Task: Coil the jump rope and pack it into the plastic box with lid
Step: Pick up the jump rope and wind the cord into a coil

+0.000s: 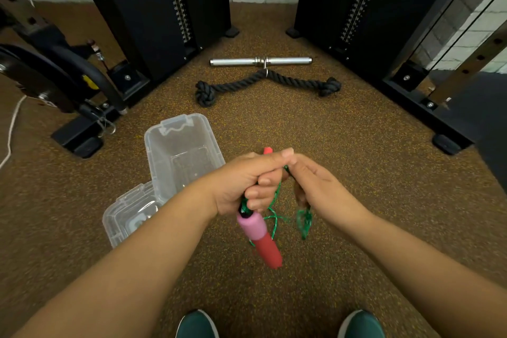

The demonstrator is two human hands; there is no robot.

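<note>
A matt pink-and-red foam handle [259,239] is seen on the jump rope, whose thin green cord [275,211] looks woven. The clear glossy plastic box [153,145] and clear plastic lid [120,214] are set on rough speckled brown rubber flooring [356,173]. A polished smooth metal bar [260,61] and coarse black twisted rope [263,82] are shown.

Floor [329,145] I'm looking down at is brown speckled gym matting. Sitting right on it: a clear plastic box [181,151], open, with what looks like its lid [129,214] just beside it, plus a chrome bar [260,61] and a black knotted rope attachment [267,84] between the black machine bases.
</note>
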